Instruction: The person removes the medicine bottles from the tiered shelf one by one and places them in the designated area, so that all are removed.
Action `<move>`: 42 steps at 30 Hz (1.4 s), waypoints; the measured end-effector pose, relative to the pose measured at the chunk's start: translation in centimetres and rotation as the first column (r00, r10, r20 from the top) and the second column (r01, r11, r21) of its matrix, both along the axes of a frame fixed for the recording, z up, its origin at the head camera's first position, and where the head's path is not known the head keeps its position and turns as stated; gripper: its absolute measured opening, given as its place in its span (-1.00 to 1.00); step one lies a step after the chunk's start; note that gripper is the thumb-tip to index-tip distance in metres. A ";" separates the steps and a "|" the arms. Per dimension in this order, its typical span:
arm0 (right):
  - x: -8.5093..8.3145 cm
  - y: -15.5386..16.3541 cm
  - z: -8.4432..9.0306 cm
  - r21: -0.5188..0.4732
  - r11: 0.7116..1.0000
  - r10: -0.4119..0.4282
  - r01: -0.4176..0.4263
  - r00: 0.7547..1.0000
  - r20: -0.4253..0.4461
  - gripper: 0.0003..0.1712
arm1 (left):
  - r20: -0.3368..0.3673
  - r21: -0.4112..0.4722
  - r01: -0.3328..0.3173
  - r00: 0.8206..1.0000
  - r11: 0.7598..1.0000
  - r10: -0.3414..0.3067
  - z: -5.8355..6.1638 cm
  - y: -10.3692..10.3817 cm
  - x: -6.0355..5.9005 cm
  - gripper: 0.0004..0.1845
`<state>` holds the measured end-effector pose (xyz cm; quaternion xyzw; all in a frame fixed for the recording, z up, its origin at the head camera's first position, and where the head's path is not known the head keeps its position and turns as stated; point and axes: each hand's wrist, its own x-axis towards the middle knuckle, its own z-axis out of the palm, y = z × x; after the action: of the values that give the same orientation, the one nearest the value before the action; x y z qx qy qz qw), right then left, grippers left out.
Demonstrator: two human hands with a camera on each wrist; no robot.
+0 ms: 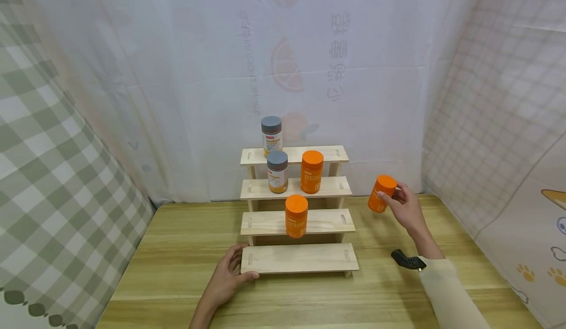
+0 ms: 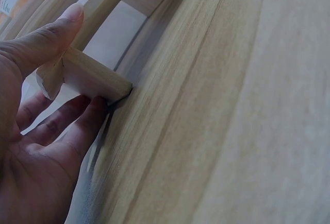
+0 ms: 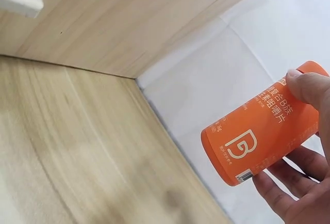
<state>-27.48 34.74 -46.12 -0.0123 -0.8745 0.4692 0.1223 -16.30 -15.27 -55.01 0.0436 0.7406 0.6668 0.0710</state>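
A four-step wooden riser (image 1: pixel 298 258) stands on the table. My right hand (image 1: pixel 404 206) grips an orange bottle (image 1: pixel 381 193) in the air to the right of the riser; in the right wrist view the orange bottle (image 3: pixel 260 131) lies tilted in my fingers (image 3: pixel 309 87). My left hand (image 1: pixel 230 275) holds the left end of the lowest step, thumb (image 2: pixel 49 41) on top and fingers under the riser's foot (image 2: pixel 90 77). One orange bottle (image 1: pixel 296 216) stands on the second step. A grey-capped bottle (image 1: pixel 277 172) and an orange bottle (image 1: pixel 311 172) share the third. Another grey-capped bottle (image 1: pixel 271 136) tops the highest step.
The wooden table (image 1: pixel 177 250) is closed in by a white printed curtain (image 1: pixel 287 73) behind, a green checked cloth (image 1: pixel 53 172) on the left and a patterned cloth (image 1: pixel 508 147) on the right. A black wrist strap (image 1: pixel 409 260) sits on my right sleeve.
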 end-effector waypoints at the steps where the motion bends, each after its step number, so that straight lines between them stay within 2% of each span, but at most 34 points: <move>1: 0.0 0.1 -0.3 0.004 1.000 -0.002 0.002 1.000 0.001 -0.18 | 0.001 0.000 -0.002 1.000 1.000 0.002 0.0 0.0 0.0 -0.16; 8: 0.2 0.8 -2.1 -0.005 1.000 -0.014 0.014 1.000 0.021 -0.18 | 0.001 -0.012 -0.009 1.000 1.000 0.009 0.0 -0.1 -0.1 -0.14; 15: 0.7 0.5 -3.1 -0.054 0.998 -0.026 0.028 0.998 0.050 -0.16 | 0.002 -0.017 -0.014 1.000 1.000 0.014 0.0 -0.2 0.0 -0.15; 20: 1.1 0.7 -3.8 -0.044 0.999 -0.018 0.021 0.998 0.064 -0.15 | 0.007 -0.009 -0.010 1.000 1.000 0.011 0.0 -0.2 -0.1 -0.14; 27: 1.5 0.9 -4.4 -0.086 0.996 0.005 0.004 0.995 0.099 -0.02 | 0.014 -0.008 -0.013 1.000 1.000 0.013 0.0 -0.2 -0.1 -0.12; 34: 1.5 0.8 -4.8 -0.054 0.998 -0.016 0.021 0.994 0.106 -0.06 | 0.014 -0.010 -0.010 1.000 1.000 0.010 0.1 -0.1 0.0 -0.12; 42: 1.9 1.0 -4.8 -0.088 0.996 0.006 0.004 0.994 0.113 -0.05 | 0.004 -0.018 -0.010 1.000 1.000 0.010 -0.2 0.0 -0.1 -0.12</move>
<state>-25.57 35.74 -50.89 -0.0440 -0.8585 0.5059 0.0716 -16.36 -15.31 -55.23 0.0381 0.7467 0.6604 0.0696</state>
